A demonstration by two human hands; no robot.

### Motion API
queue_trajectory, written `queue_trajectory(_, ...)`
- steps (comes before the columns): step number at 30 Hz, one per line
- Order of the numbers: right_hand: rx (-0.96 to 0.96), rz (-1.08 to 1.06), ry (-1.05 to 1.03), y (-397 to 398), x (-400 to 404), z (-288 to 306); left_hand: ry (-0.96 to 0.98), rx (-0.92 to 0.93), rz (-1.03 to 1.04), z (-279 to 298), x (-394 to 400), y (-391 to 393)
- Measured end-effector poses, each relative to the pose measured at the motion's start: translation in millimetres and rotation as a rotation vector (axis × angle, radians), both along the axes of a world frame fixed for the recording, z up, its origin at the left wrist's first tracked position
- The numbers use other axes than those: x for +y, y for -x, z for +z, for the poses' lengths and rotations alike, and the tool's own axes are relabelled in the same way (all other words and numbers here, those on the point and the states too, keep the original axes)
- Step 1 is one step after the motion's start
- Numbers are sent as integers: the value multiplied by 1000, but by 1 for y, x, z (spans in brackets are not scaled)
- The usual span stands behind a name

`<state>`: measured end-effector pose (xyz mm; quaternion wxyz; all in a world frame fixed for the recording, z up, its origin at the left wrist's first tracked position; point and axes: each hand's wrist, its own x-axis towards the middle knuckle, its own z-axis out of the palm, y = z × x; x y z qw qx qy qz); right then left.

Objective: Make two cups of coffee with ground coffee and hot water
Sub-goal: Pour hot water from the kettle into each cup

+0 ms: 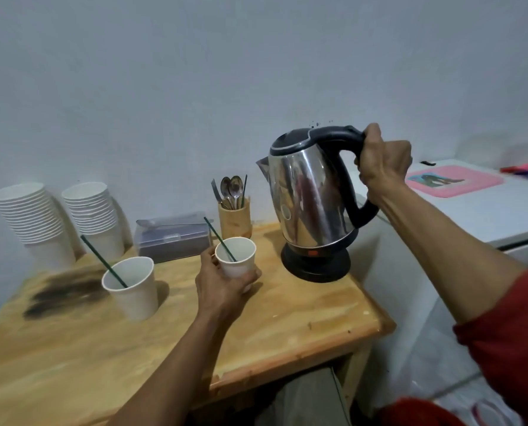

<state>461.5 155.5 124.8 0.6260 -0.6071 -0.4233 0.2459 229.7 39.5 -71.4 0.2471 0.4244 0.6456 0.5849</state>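
Observation:
My right hand [384, 161] grips the black handle of a steel electric kettle [310, 195], which tilts slightly left just above its black base [316, 262]. My left hand [222, 284] holds a white paper cup [236, 256] with a green stirrer in it, a little above the wooden table [287, 327], left of the kettle's spout. A second white paper cup [133, 287] with a green stirrer stands on the table further left. A clear lidded box of dark ground coffee [173, 238] sits behind the cups, with a spoon lying on its lid.
Two stacks of white paper cups [56, 216] stand at the back left against the wall. A wooden holder with spoons and forks [235, 219] is behind the held cup. A dark stain [63, 290] marks the table's left. A white surface with a pink mat [454, 181] lies to the right.

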Motion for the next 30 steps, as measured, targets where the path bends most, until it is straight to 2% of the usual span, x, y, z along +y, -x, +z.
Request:
queue_trajectory(9,60,-46,40,-10,17,-42,-33,158,90,-10,11,10)
queue_trajectory(15,81,-67,54,-21,24,-60,-26,193,116,-15,15,18)
queue_trajectory(24,212,-62,102,-26,31,-77,10,198,130,-15,19,19)
queue_trajectory(30,192,-32,82,-26,27,-77,16,194,123,-15,18,19)
